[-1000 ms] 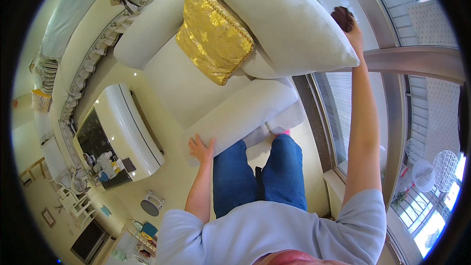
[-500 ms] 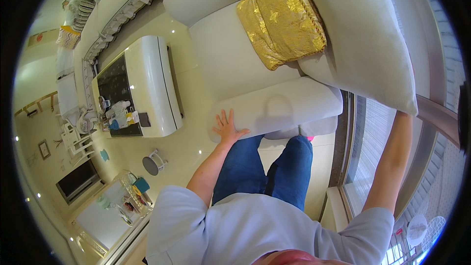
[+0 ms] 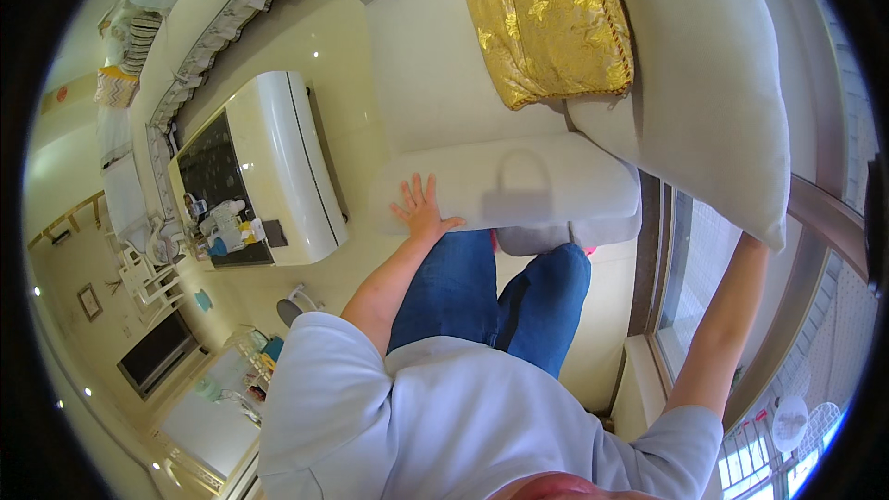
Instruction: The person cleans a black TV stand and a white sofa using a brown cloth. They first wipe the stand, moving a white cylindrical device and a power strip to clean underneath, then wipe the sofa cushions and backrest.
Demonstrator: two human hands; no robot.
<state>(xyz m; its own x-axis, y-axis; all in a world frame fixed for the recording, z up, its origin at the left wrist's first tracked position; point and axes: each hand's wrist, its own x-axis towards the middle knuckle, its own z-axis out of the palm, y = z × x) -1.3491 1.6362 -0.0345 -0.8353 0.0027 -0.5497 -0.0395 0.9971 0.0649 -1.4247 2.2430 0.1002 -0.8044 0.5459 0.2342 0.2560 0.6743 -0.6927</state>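
Observation:
My left hand (image 3: 426, 215) lies with its fingers spread on the near armrest (image 3: 593, 181) of a pale grey sofa, close to the armrest's left end. It holds nothing. My right arm is stretched out along the window side, and my right hand (image 3: 756, 244) goes behind the lower corner of the large grey back cushion (image 3: 713, 65). The cushion hides the fingers of that hand, so their grip does not show. A gold patterned throw pillow (image 3: 551, 28) rests on the sofa seat (image 3: 431, 65), leaning against the back cushion.
A white coffee table (image 3: 278, 157) with a dark top and a cluster of small items stands left of the sofa. A small round stool (image 3: 289, 311) is nearer me. Window frames (image 3: 662, 287) run along the right side. My knees are by the armrest.
The back cushion's lower corner and my right hand sit slightly lower in the view. My left hand stays spread on the armrest. The whole view has shifted a little.

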